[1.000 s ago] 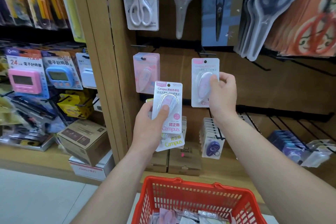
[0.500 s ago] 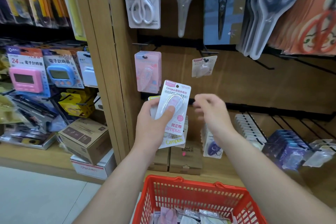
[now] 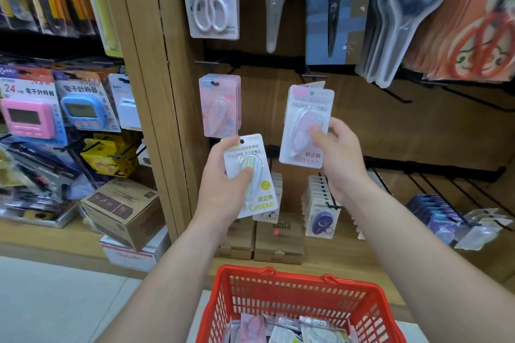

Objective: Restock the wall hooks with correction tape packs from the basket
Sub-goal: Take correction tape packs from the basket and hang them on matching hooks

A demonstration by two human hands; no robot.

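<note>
**Correction tape pack, green** (image 3: 248, 172): white card with a clear oval blister over a dispenser with yellow-green stripes. It has green "Campus" lettering at the foot and a round hang hole at the top. It is held upright in front of the wooden wall panel (image 3: 362, 125), below the left-hand row of hooks. The left hand (image 3: 223, 192) grips it, thumb across the blister and fingers behind the card.

**Correction tape pack, pink** (image 3: 305, 125): white card with a pink header strip and a pink dispenser under a clear blister; the print is blurred. It is raised higher, its top edge just below a wall hook (image 3: 313, 75). The edge of another card shows behind its top. The right hand (image 3: 341, 153) pinches its lower right side, thumb on the blister. The two hands are apart, each clamped on its own pack.

**Hanging stock**: a stack of pink packs (image 3: 220, 104) hangs on the neighbouring hook to the left. Purple packs (image 3: 322, 211) fill a hook on the lower rail.

**Basket** (image 3: 295, 281): red plastic with slotted walls, sitting beneath both forearms at the lower edge of the view. It contains loose packs (image 3: 281, 328) lying flat and overlapping, pink and yellow-green among them. They are only partly in view, so their number cannot be told.
</note>
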